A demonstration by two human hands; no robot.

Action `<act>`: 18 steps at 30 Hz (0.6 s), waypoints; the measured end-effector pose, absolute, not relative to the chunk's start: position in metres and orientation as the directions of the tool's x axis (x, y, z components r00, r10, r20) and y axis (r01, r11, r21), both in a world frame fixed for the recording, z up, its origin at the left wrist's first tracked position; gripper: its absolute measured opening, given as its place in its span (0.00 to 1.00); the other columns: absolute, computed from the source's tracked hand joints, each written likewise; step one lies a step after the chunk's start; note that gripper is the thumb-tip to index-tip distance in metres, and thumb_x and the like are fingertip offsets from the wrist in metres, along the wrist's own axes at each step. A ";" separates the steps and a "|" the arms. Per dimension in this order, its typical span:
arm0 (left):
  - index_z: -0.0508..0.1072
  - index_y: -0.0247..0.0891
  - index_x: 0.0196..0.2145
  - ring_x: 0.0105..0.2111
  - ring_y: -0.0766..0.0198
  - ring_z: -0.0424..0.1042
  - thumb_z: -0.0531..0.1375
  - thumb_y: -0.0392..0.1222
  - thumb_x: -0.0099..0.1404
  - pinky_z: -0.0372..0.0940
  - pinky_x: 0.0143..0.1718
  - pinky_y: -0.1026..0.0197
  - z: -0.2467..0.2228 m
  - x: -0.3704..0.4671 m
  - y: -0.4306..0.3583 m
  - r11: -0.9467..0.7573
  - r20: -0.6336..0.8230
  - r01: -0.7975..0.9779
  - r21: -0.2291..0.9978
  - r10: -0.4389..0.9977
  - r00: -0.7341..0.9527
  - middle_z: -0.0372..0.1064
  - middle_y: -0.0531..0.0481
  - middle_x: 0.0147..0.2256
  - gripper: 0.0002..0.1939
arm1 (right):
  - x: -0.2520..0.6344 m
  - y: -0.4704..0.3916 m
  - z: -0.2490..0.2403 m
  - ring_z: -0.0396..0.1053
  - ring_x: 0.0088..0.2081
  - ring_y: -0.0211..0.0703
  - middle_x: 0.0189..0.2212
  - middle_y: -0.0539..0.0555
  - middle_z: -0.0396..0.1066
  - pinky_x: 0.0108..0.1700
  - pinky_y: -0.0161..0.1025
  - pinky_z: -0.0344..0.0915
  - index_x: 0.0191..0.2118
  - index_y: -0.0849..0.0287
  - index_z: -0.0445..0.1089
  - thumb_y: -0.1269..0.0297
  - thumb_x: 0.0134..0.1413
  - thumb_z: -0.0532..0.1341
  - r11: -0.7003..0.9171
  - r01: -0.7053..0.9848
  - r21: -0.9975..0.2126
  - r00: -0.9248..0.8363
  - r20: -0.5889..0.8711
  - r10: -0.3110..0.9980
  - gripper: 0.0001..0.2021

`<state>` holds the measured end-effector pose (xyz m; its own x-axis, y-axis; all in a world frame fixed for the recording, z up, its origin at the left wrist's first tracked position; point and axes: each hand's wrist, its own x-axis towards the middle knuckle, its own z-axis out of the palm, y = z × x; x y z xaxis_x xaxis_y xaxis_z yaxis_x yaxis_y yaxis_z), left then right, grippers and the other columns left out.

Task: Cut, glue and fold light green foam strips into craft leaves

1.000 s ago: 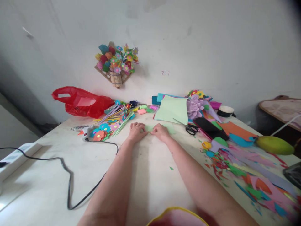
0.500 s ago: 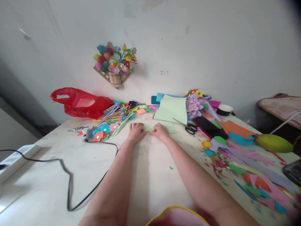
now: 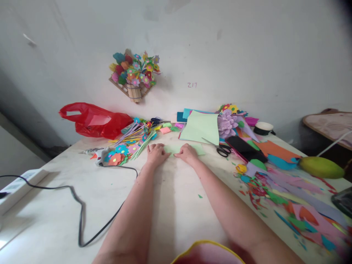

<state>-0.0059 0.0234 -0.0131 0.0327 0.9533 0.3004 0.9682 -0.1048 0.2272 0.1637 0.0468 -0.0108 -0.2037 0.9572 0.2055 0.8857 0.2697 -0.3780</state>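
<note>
Left hand point(image 3: 157, 154) and right hand point(image 3: 187, 153) rest curled on green paper point(image 3: 200, 149); I cannot tell whether they pinch; even pressure should keep it flat.

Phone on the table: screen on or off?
Off, as far as visible: the black smartphone shows a dark upper face, nothing lit. Cannot tell whether it is powered down or asleep.

Thin reddish-purple handwritten characters point(image 3: 192, 85) on pale grey-white painted wall point(image 3: 236, 55), above back edge of whitish tabletop point(image 3: 82, 209): read "Z17" or "217", first character unclear. Grey printed patches on long white rectangular box point(image 3: 24, 187) at left edge: too small, blurred to read.
</note>
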 end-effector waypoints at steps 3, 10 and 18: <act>0.69 0.41 0.21 0.50 0.54 0.53 0.53 0.56 0.53 0.37 0.55 0.45 -0.011 -0.008 0.022 -0.085 0.298 0.968 0.235 0.955 0.012 0.62 0.54 0.48 0.17 | 0.164 0.047 -0.011 0.65 0.34 0.39 0.36 0.53 0.67 0.31 0.33 0.57 0.22 0.57 0.70 0.50 0.39 0.61 0.262 0.888 -0.379 -0.198 0.199 0.960 0.15; 0.70 0.41 0.21 0.51 0.52 0.52 0.54 0.59 0.51 0.37 0.54 0.45 -0.002 -0.009 0.019 -0.014 0.241 0.968 0.251 0.969 -0.048 0.61 0.52 0.49 0.18 | 0.164 0.047 -0.011 0.65 0.33 0.39 0.36 0.54 0.67 0.31 0.33 0.56 0.22 0.58 0.71 0.49 0.39 0.61 0.263 0.891 -0.371 -0.203 0.194 0.960 0.15; 0.69 0.40 0.34 0.54 0.47 0.48 0.55 0.61 0.47 0.38 0.55 0.47 -0.002 -0.015 0.019 0.135 0.220 0.970 0.202 0.959 -0.179 0.57 0.45 0.52 0.23 | 0.163 0.047 -0.011 0.65 0.34 0.40 0.37 0.54 0.67 0.33 0.33 0.57 0.23 0.57 0.71 0.47 0.39 0.60 0.254 0.902 -0.348 -0.196 0.194 0.961 0.16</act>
<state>-0.0153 0.0193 -0.0022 -0.1788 0.9590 0.2197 0.9701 0.1346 0.2020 0.1626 0.0472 -0.0114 -0.1962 0.9612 0.1937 0.9024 0.2543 -0.3480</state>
